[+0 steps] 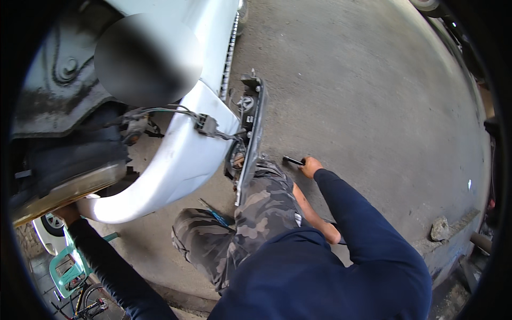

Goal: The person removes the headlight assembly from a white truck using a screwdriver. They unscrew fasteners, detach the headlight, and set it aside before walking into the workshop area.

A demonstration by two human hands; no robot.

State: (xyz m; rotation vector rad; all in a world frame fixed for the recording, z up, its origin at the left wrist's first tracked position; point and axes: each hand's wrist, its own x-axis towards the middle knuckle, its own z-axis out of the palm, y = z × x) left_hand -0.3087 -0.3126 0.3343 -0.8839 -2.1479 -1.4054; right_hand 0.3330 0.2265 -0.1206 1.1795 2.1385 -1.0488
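My right hand (310, 167) is out over the concrete beyond my right knee, closed round a short dark hand tool (293, 160) whose exact kind I cannot make out. At the far left my left hand (66, 213) reaches to the end of the white bumper (154, 200); its fingers are hidden there. A long lamp unit (252, 138) stands on edge by my knee, its back toward the bumper. Wires with a grey connector (206, 125) run from the car body across the bumper to the lamp.
Concrete floor (362, 96) stretches to the right, with a stone (440, 228) near a low ledge. A blue-handled tool (220, 217) lies between my legs. Behind my left arm are a green plastic chair (66, 272) and a bicycle (93, 301). A blurred patch covers part of the car.
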